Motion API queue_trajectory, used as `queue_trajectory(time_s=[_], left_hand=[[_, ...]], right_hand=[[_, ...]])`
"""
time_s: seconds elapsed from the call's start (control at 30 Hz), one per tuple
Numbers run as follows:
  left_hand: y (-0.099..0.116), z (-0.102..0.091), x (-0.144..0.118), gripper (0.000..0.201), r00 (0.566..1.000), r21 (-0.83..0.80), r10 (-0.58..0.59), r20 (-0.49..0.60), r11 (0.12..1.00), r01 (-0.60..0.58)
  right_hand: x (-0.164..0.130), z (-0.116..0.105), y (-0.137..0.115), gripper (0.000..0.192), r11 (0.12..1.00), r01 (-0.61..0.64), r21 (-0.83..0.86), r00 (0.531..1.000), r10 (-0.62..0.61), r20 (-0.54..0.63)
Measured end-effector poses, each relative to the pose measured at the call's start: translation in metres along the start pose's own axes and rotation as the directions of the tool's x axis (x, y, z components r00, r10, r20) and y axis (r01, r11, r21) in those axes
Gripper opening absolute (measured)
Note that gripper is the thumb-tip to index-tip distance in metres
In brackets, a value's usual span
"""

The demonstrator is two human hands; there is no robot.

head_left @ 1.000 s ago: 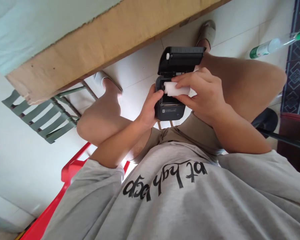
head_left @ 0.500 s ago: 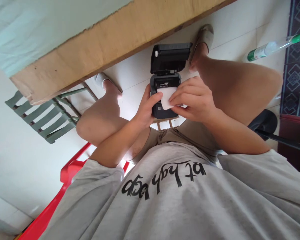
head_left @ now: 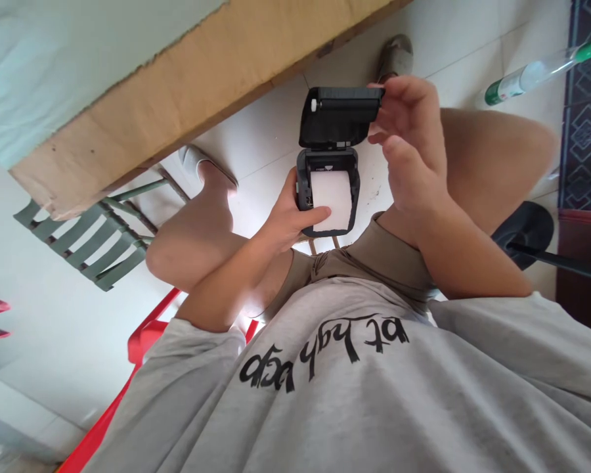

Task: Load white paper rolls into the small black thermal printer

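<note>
A small black portable printer (head_left: 303, 157) is held over my lap, its hinged lid (head_left: 342, 118) standing open on the far side. Inside its bay lies white paper (head_left: 332, 190), which fills most of the opening. My left hand (head_left: 293, 217) is wrapped round the left side of the printer body, with its thumb pressed on the paper. At the right edge of the lid, my right hand (head_left: 416, 144) has its fingers curled round and partly behind it; those fingertips are partly hidden. A white roller end shows on the lid's left side.
A wooden table edge (head_left: 177, 98) with a pale cover runs across the upper left. Below it stands a green slatted chair (head_left: 83, 240). On the floor at right lies a plastic bottle (head_left: 526, 79) with a green cap. A red plastic chair (head_left: 142, 338) is behind my left arm.
The white paper has gone down flat into the printer's bay. My right hand has let go of it and moved up and right to the lid. My left hand still holds the body.
</note>
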State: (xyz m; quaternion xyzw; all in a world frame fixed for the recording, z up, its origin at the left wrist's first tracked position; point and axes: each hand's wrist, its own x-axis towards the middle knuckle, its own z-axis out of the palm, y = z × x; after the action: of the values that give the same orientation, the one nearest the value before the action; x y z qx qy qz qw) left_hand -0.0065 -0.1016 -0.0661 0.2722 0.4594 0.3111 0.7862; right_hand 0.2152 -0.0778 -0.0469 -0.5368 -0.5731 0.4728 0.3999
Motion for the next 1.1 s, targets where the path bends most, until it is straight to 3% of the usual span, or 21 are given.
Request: queue_trajectory(time_s=[0.1,0.2,0.27,0.33,0.4,0.47,0.7,0.9,1.1], left_hand=[[-0.001,0.001,0.002,0.090,1.000,0.007,0.000,-0.006,1.000,0.000],[-0.001,0.001,0.003,0.093,1.000,-0.004,0.009,-0.016,1.000,-0.009],[0.000,0.002,0.002,0.095,1.000,-0.017,0.010,-0.020,1.000,-0.011],[0.002,0.003,0.001,0.096,1.000,-0.040,0.002,-0.020,0.999,-0.003],[0.005,0.005,0.000,0.095,1.000,-0.072,-0.004,-0.026,0.997,0.002],[0.006,0.007,-0.001,0.090,0.999,-0.097,-0.005,-0.043,0.995,0.000],[0.004,0.008,-0.001,0.072,0.997,-0.116,-0.005,-0.076,0.993,-0.004],[0.010,0.015,0.006,0.051,0.989,-0.249,-0.024,-0.147,0.968,-0.014],[0.014,0.020,0.010,0.050,0.977,-0.287,-0.101,-0.190,0.957,0.044]], right_hand=[[0.002,0.002,-0.001,0.071,0.973,0.031,0.229,0.996,-0.010,-0.094],[0.001,0.003,0.003,0.057,0.981,0.058,0.185,0.988,-0.029,-0.153],[-0.002,0.005,0.007,0.056,0.995,0.024,0.093,0.995,-0.015,-0.094],[-0.006,0.007,0.011,0.063,0.997,-0.046,0.060,0.998,0.043,0.052],[-0.009,0.011,0.013,0.074,0.995,-0.079,0.052,0.977,0.067,0.200],[-0.012,0.013,0.015,0.081,0.998,-0.056,0.030,0.960,0.046,0.274],[-0.012,0.014,0.019,0.082,0.999,-0.035,0.031,0.956,0.025,0.293],[-0.011,0.018,0.018,0.083,0.997,-0.057,0.048,0.964,0.042,0.263],[-0.006,0.018,0.034,0.082,1.000,-0.008,0.013,0.971,0.004,0.239]])
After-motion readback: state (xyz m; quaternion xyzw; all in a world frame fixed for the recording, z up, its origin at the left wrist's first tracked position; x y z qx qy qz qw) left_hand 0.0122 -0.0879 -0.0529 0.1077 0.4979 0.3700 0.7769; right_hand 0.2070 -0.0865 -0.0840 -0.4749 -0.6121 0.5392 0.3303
